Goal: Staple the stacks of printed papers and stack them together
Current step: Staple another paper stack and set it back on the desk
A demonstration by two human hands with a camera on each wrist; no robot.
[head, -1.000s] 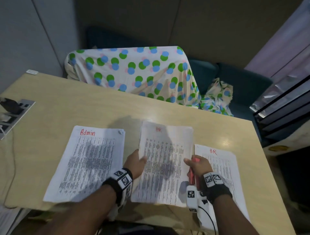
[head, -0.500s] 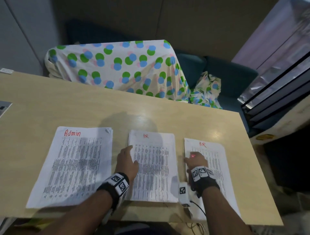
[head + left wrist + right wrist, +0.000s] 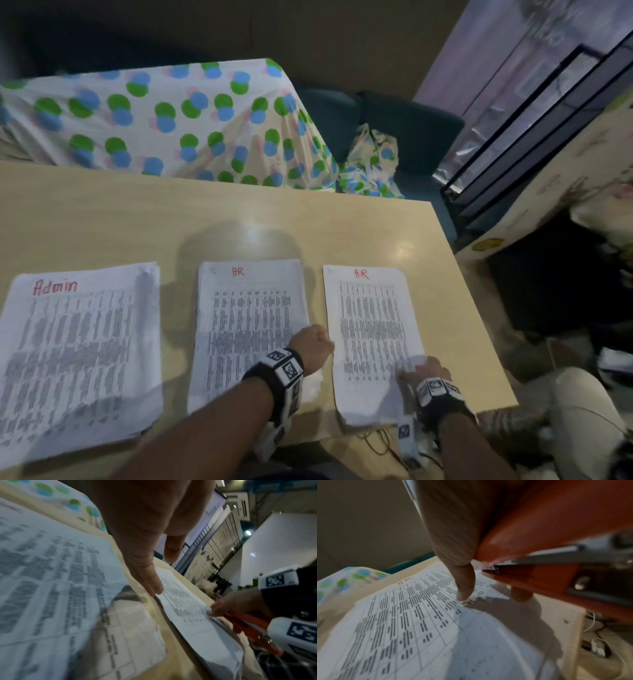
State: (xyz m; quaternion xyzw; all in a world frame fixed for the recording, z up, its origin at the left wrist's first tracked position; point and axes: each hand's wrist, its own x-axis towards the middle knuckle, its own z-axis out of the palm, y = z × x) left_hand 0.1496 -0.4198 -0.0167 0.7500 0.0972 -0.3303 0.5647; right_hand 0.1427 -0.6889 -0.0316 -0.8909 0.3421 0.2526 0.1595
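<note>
Three printed stacks lie side by side on the pale wooden table [image 3: 171,222]: "Admin" [image 3: 78,359] at left, "HR" [image 3: 246,325] in the middle, "A.R" [image 3: 370,342] at right. My left hand [image 3: 313,344] sits in the gap between the HR and A.R stacks. In the left wrist view its straight fingertips [image 3: 154,588] touch the A.R stack's left edge. My right hand [image 3: 423,371] grips a red stapler [image 3: 252,624] at that stack's lower right edge. The right wrist view shows the stapler [image 3: 547,527] with a fingertip [image 3: 464,591] pressing on the sheet.
A sofa draped in polka-dot cloth [image 3: 171,120] stands behind the table. The table's right edge [image 3: 479,325] is close to my right hand. Cables [image 3: 376,442] hang below the front edge. A knee in light trousers [image 3: 582,411] shows at lower right.
My left hand left the HR stack and moved right to the A.R stack's left edge. My right hand slid back toward that stack's lower right edge. The view swung right.
</note>
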